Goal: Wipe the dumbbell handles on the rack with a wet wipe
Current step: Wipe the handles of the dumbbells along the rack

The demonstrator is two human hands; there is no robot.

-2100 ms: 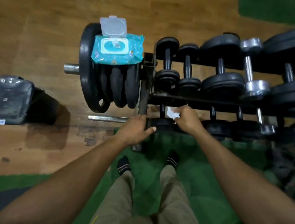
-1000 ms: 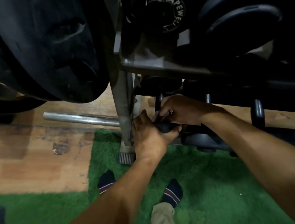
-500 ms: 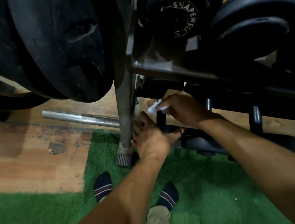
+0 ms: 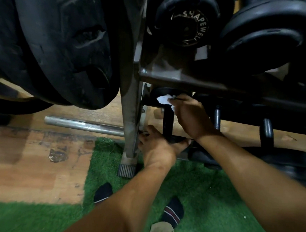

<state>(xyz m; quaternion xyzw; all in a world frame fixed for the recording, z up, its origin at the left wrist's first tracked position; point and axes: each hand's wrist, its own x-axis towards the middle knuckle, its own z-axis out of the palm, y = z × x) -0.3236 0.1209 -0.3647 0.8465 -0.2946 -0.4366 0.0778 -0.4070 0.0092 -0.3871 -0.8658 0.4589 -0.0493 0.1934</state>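
White wet wipe [image 4: 163,99] pinched in right hand [image 4: 189,117] atop dumbbell handle [image 4: 167,123]; left hand [image 4: 157,147] grips its near plate [image 4: 178,140].

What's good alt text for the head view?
A right hand holds a white wet wipe at the far end of a bottom-shelf dumbbell handle, while the left hand grips its near end; weight plates hang left.

Matt black plates [image 4: 63,34] — worn wood floor [image 4: 23,169].

Dim indoor light; rack [image 4: 188,78] interior deep in shadow; wide-angle bending at edges; slight softness.
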